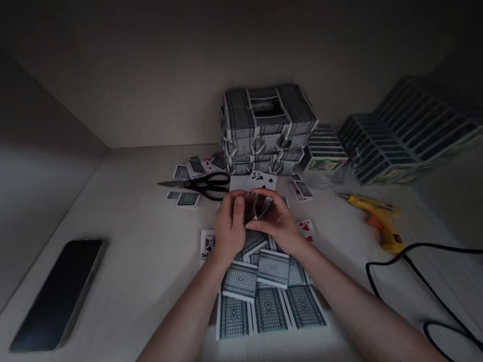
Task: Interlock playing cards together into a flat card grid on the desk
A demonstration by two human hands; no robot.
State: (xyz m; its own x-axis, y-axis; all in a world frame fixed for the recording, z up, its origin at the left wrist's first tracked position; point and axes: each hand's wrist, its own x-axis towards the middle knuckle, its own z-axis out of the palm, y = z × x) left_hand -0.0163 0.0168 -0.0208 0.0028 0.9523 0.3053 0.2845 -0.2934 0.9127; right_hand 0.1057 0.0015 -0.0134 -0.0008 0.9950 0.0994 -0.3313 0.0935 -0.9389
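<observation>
A small folded piece, apparently a playing card (261, 204), is held between my two hands. My left hand (231, 224) grips its left side with thumb and fingers closed. Curled around the right side is my right hand (280, 223), thumb and fingers pinching it. Beneath my wrists lie several grey patterned cards (269, 310), face down, some folded ones loose on top. A king card (208, 244) shows beside my left hand, and a red five (306, 229) beside my right. The fingers partly hide the held piece.
Black-handled scissors (206, 183) lie behind my left hand among card scraps (188, 199). A box-like structure of cards (267, 123) stands at the back. On the right are stacked card packs (391, 142) and a yellow glue gun (377, 219) with a black cable (439, 246). A phone (59, 293) lies left.
</observation>
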